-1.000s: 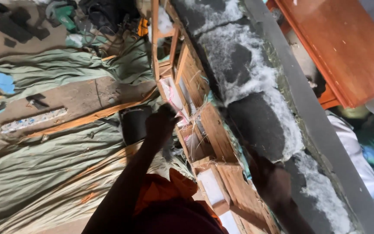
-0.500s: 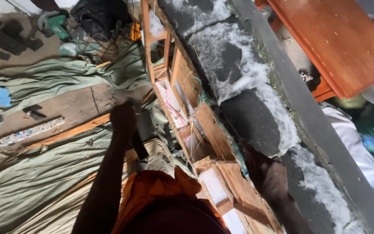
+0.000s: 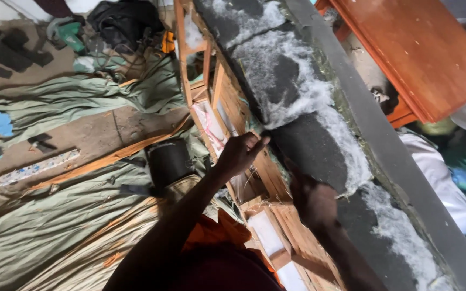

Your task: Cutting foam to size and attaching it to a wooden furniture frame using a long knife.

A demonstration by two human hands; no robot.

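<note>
Dark fabric panel point(image 3: 311, 148), edged with loose white stuffing point(image 3: 308, 91), lies stretched over the upper side of a wooden furniture frame point(image 3: 227, 102) that stands tilted across the view. Left hand point(image 3: 241, 153) pinches the near corner of the panel, fingers drawn together on its edge just above the frame rail; right hand point(image 3: 314, 202) presses flat, fingers spread, on the same panel slightly lower and to the right, so the cloth spans between the two hands. Judged risks: the thin pinched corner may slip free or tear if pulled hard, the stuffing may drag out of place and bunch, and the open frame may rock on the rumpled green tarpaulin point(image 3: 55, 226) beneath it. A black cylindrical container point(image 3: 168, 161) stands near the left forearm, liable to be knocked.
</note>
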